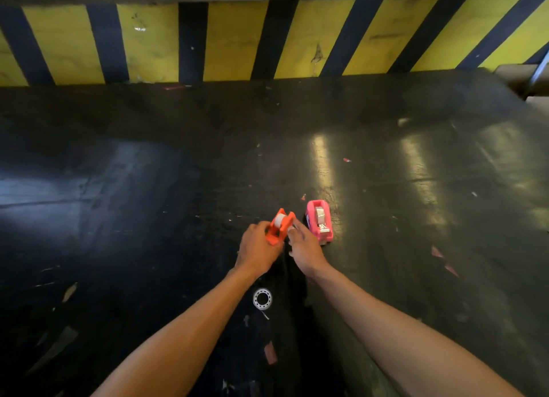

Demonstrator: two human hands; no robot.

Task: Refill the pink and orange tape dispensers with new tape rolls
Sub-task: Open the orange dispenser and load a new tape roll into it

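An orange tape dispenser (279, 226) with a pale tape roll in it is tilted above the dark table. My left hand (258, 248) grips its lower left side. My right hand (303, 246) touches its right side with the fingertips; whether those fingers pinch tape I cannot tell. Just to the right, a pink tape dispenser (320, 220) stands on the table with a tape roll and a metal cutter visible in it. A white empty tape core ring (262, 299) lies flat between my forearms, closer to me.
The dark, scuffed table (148, 188) carries small scraps of paper and tape. A yellow and black striped wall (237, 40) runs along its far edge. A cardboard box corner (523, 78) shows at the far right.
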